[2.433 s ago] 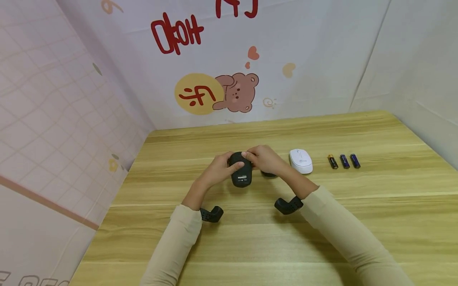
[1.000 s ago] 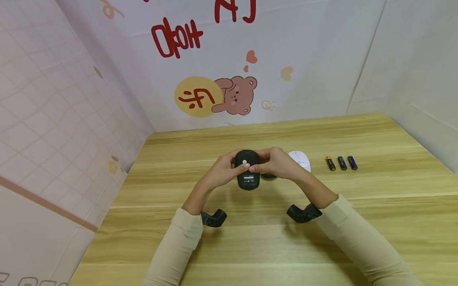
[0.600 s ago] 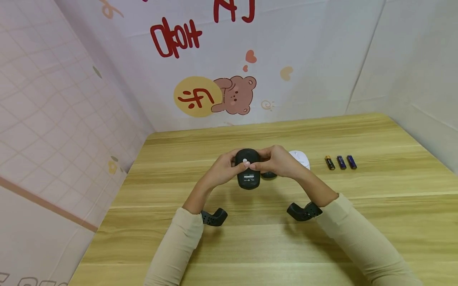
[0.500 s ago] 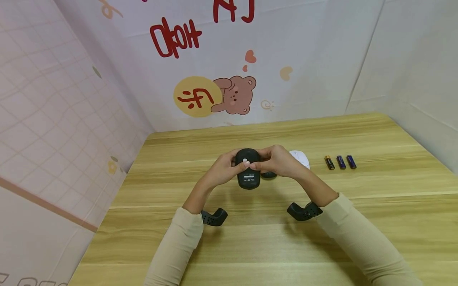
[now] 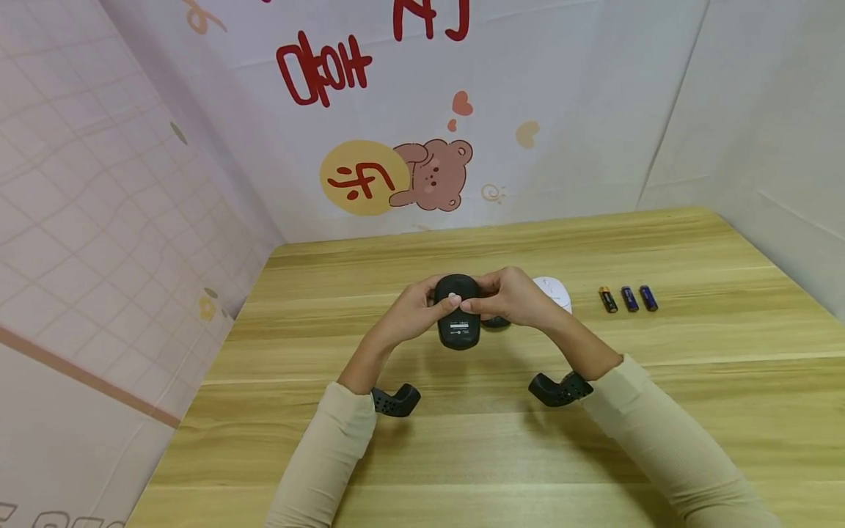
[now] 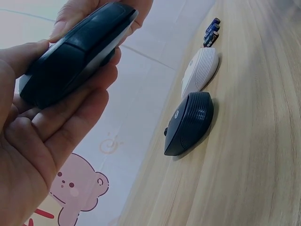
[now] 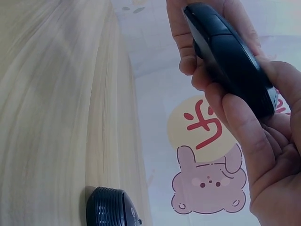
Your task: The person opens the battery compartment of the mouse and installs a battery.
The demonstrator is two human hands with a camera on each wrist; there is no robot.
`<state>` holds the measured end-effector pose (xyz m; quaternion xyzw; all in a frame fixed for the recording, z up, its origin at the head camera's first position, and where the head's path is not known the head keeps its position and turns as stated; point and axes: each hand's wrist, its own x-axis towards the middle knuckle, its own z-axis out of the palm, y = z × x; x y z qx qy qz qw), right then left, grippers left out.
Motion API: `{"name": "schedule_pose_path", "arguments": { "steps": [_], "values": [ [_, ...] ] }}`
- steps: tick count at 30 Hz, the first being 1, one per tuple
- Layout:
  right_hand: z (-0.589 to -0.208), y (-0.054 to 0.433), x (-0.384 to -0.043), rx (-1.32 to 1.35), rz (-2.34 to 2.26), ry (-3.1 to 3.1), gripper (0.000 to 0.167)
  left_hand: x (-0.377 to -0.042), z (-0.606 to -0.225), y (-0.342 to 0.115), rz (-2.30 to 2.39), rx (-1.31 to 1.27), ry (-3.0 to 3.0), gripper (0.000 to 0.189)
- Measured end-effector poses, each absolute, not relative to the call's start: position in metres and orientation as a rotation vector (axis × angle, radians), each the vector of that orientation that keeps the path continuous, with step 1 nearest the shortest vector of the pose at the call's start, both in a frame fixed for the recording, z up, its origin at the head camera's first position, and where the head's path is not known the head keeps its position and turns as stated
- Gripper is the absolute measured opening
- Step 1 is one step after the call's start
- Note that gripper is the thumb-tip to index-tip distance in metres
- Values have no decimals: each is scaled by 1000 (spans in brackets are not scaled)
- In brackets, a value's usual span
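Both hands hold a black computer mouse above the table, its labelled underside turned up to the head camera. My left hand grips its left side, thumb laid across the underside. From the other side my right hand grips it, its thumb tip meeting the left thumb near the middle. The left wrist view shows the mouse edge-on, with fingers curled beneath it. In the right wrist view, fingers support the mouse from below while the thumb presses on top.
A second black mouse sits on the wooden table, partly hidden behind my right hand in the head view. Beside it lies a white mouse. Farther right, an orange-and-black battery and two blue batteries lie in a row.
Since the earliest frame, the held mouse has shifted slightly right and my right thumb has slid down toward the middle of its underside. Over the last half second the hands barely move.
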<state>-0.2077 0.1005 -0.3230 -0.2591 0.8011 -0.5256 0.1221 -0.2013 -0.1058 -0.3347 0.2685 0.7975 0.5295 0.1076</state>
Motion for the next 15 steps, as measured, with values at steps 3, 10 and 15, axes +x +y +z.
{"name": "schedule_pose_path", "arguments": {
  "steps": [3,10,15],
  "values": [
    [-323,101,-208,-756,-1529,2343,41,-201,-334,-106,1559,795,2343,48],
    [-325,101,-208,-764,-1528,2357,35,-201,-334,-106,1542,786,2348,48],
    [-325,100,-208,-780,-1522,2349,29,-200,-334,-106,1521,761,2365,46]
  ]
}}
